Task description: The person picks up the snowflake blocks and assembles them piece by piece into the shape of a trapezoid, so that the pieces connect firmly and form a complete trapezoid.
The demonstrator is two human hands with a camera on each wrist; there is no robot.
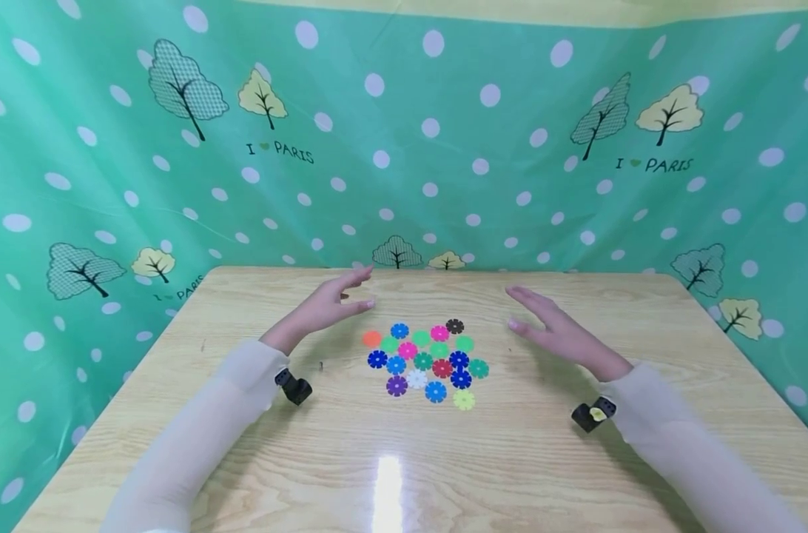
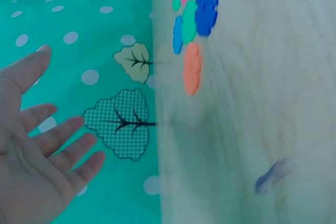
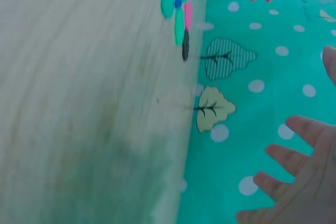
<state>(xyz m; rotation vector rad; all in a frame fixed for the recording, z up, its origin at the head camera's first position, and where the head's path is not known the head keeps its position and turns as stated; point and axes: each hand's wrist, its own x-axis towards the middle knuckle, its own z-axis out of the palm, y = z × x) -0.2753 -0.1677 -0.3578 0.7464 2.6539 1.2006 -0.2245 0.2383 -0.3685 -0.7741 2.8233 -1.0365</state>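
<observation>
Several notched plastic discs in many colours lie flat in a cluster on the wooden table, among them an orange disc (image 1: 372, 338), a purple disc (image 1: 396, 386), a white disc (image 1: 417, 379), a yellow-green disc (image 1: 464, 400) and a black disc (image 1: 454, 326). To the left of the cluster my left hand (image 1: 327, 302) hovers above the table, fingers spread and holding nothing; the orange disc is the one closest to it. On the other side my right hand (image 1: 556, 332) is raised likewise, its fingers extended and nothing in it. Neither hand touches a disc.
The wooden table (image 1: 311, 459) reaches back to a green polka-dot cloth (image 1: 431, 96) with printed trees. Black wrist cameras sit at the left cuff (image 1: 294, 386) and right cuff (image 1: 593, 414). A dark purple mark (image 2: 272, 176) shows on the tabletop left of the discs.
</observation>
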